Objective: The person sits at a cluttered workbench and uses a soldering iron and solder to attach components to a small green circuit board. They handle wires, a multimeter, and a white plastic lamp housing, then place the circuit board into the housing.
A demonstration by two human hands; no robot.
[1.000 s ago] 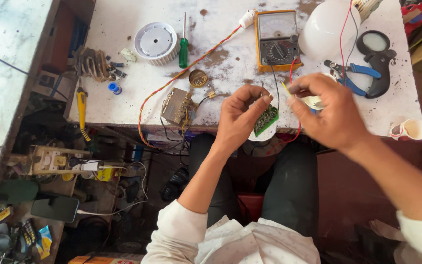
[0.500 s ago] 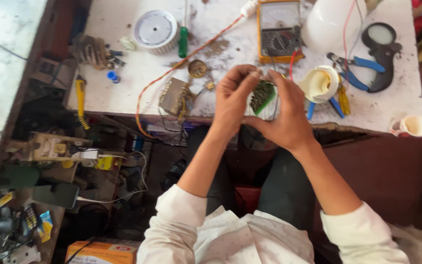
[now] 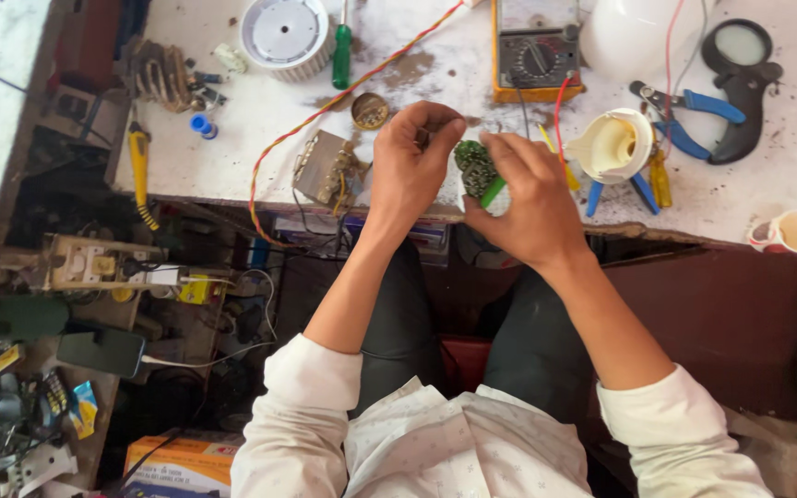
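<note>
A small green circuit board [image 3: 478, 171] with parts on it is held above the near edge of the white workbench [image 3: 260, 120]. My right hand [image 3: 528, 198] grips it from the right and below. My left hand [image 3: 412, 157] pinches at the board's upper left side with fingertips together. Both forearms reach up from my lap, sleeves rolled to the elbow. The board's underside is hidden by my fingers.
On the bench: a yellow multimeter [image 3: 535, 46], white bulb housing [image 3: 615, 146], blue-handled pliers [image 3: 684, 106], black magnifier [image 3: 740, 55], green screwdriver [image 3: 342, 51], round white heat sink [image 3: 283, 32], small transformer [image 3: 327, 171], red-yellow twisted wire [image 3: 325, 111]. Cluttered shelves of parts lie at left.
My hands have come together from a wider spread, the right hand moving left to the board. The view has shifted so the bench sits higher and closer.
</note>
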